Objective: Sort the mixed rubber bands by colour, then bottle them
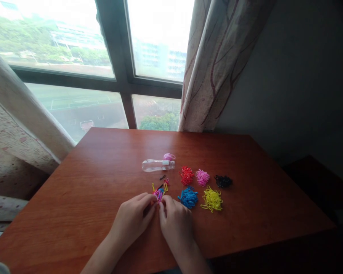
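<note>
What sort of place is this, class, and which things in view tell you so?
Probably a room in a home, high up: a wooden table stands against a large window with patterned curtains, overlooking buildings and a sports field.

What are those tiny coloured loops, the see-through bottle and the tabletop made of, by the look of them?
The small bright loops in the mixed heap look like thin rubber or silicone bands: limp, tangled, matte. The clear bottle lying on its side seems plastic, glossy, though glass is possible. The reddish-brown table shows wood grain under a smooth sheen; solid or veneer, I cannot tell.
</note>
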